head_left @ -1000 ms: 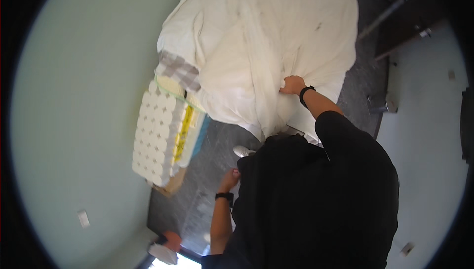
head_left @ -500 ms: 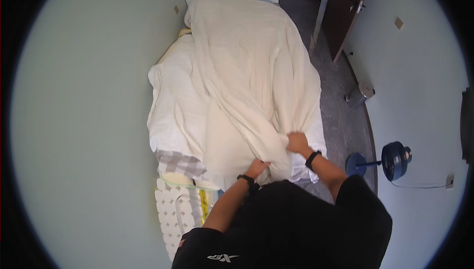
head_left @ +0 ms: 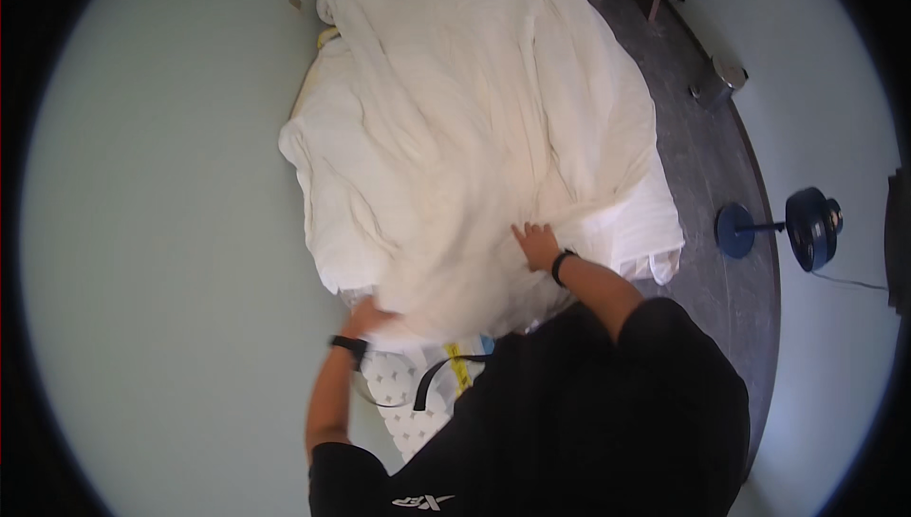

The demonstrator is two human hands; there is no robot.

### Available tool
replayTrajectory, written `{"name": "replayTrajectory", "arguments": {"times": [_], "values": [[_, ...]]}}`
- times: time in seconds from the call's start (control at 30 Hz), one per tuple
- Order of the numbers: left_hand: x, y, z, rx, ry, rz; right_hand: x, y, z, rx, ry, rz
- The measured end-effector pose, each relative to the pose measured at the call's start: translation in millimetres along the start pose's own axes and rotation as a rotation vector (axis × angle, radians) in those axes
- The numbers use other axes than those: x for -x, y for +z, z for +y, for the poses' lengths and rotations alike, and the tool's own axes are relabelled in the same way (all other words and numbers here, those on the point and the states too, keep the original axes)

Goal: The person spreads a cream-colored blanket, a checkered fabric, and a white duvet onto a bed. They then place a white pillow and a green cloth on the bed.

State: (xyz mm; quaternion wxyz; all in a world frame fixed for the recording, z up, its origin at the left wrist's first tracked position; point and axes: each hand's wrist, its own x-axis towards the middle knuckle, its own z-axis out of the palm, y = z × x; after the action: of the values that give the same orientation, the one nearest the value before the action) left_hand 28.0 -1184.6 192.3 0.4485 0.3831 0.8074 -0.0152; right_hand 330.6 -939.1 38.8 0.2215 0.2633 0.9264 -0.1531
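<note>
A cream quilt lies in loose folds over the bed, its near part smeared by motion. My right hand rests on it near the right side, fingers spread. At the quilt's near left corner is my left hand, blurred, with thumb and fingers at the fabric; whether it grips the cloth cannot be made out. A white sheet shows beyond the quilt on the right.
Below the quilt's near edge show a white patterned mat and a dark strap. A pale wall runs along the left. On the grey floor to the right stand a blue fan and a metal bin.
My left hand has moved left and the quilt's near end has spread out leftward from a gathered bunch. My right hand has let go of its fold and opened. The view has shifted nearer.
</note>
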Motion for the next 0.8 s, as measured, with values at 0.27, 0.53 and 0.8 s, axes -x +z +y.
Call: {"name": "replayTrajectory", "arguments": {"times": [0.27, 0.53, 0.8], "values": [[142, -194, -156, -0.849, -0.480, 0.923, 46, 12, 5, -0.006, -0.020, 0.084], [39, -56, -114, -0.582, -0.318, 0.697, 178, 67, 11, -0.017, 0.622, 0.103], [-118, 3, -165, -0.095, -0.041, 0.673, 136, -49, -40, -1.797, 0.235, 1.037]]}}
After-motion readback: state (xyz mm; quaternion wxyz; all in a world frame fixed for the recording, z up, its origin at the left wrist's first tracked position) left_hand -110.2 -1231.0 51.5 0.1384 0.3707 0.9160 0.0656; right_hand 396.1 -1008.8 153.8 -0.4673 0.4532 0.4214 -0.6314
